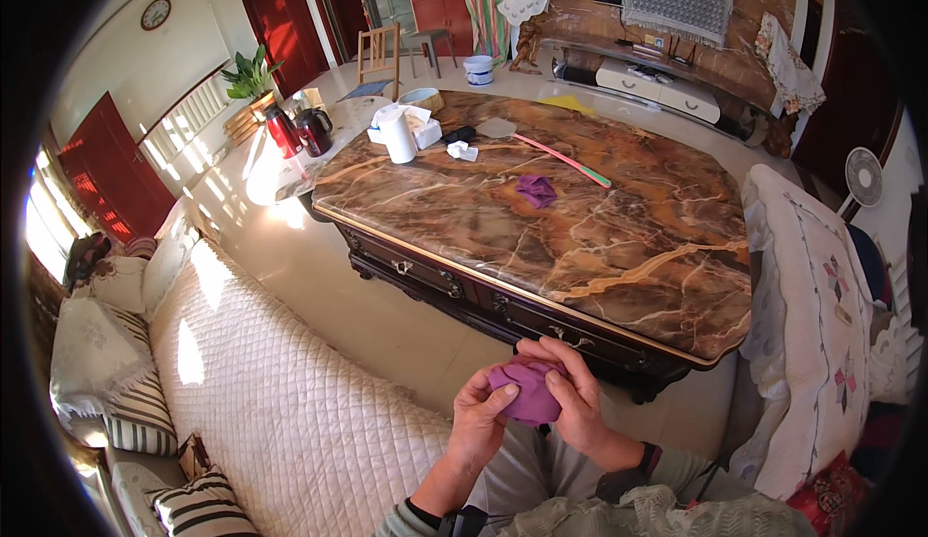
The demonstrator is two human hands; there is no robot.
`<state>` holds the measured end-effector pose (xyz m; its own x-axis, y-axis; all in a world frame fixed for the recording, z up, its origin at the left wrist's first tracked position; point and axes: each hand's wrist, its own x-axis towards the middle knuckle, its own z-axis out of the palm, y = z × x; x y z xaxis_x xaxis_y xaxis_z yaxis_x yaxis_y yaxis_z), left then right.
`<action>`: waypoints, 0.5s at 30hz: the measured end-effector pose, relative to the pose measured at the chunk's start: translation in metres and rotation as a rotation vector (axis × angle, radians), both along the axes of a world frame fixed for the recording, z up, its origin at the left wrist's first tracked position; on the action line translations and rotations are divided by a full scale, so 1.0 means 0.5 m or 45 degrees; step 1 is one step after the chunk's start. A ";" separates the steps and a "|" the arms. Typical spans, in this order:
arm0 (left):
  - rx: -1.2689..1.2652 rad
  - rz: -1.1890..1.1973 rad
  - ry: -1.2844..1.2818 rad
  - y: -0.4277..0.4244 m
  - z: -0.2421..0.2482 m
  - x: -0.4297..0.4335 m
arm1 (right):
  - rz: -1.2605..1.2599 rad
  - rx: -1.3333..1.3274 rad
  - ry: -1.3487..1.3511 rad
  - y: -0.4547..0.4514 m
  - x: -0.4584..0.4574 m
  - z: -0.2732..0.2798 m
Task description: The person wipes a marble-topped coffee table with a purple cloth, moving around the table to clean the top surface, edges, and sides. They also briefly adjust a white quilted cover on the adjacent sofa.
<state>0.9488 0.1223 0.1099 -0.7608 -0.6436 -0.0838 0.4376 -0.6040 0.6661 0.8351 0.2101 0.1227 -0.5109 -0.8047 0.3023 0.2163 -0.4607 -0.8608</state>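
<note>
A bunched purple cloth (533,394) is held up in front of my lap, between both hands. My left hand (482,414) grips its left side, the thumb pressed on the front. On the other side my right hand (576,399) pinches it with the thumb, fingers curled over the top. The cloth's underside and far side are hidden. Another crumpled purple cloth (535,190) lies on the marble-patterned coffee table (464,211), beyond my hands and apart from them.
A fly swatter (558,154), a paper roll (397,135), a tissue box (428,131) and a crumpled tissue (462,150) sit on the table. A red thermos (283,131) and a dark jug (314,131) stand left. A quilted sofa (290,377) runs along my left.
</note>
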 end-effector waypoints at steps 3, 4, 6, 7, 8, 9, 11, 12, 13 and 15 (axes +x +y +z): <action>-0.067 0.119 0.016 0.001 -0.005 -0.001 | 0.111 -0.016 -0.416 -0.006 0.001 -0.013; -0.112 0.157 0.012 0.002 -0.007 -0.003 | 0.159 -0.021 -0.510 -0.008 0.002 -0.017; -0.203 0.215 -0.024 0.004 -0.012 -0.006 | 0.264 -0.012 -0.760 -0.012 0.005 -0.025; -0.248 0.231 -0.055 0.005 -0.014 -0.006 | 0.276 0.023 -0.724 -0.012 0.006 -0.028; -0.294 0.247 -0.086 0.006 -0.017 -0.006 | 0.287 0.087 -0.693 -0.010 0.007 -0.031; -0.261 0.243 -0.093 0.006 -0.019 -0.005 | 0.299 0.150 -0.663 -0.010 0.007 -0.034; -0.185 0.234 -0.109 0.006 -0.022 -0.003 | 0.306 0.157 -0.791 -0.007 0.009 -0.038; -0.164 0.227 -0.116 0.004 -0.023 -0.002 | 0.305 0.163 -0.829 -0.007 0.010 -0.040; -0.133 0.221 -0.121 0.001 -0.026 -0.002 | 0.304 0.163 -0.875 -0.007 0.010 -0.042; -0.114 0.217 -0.126 -0.002 -0.033 -0.003 | 0.305 0.190 -0.966 -0.010 0.013 -0.046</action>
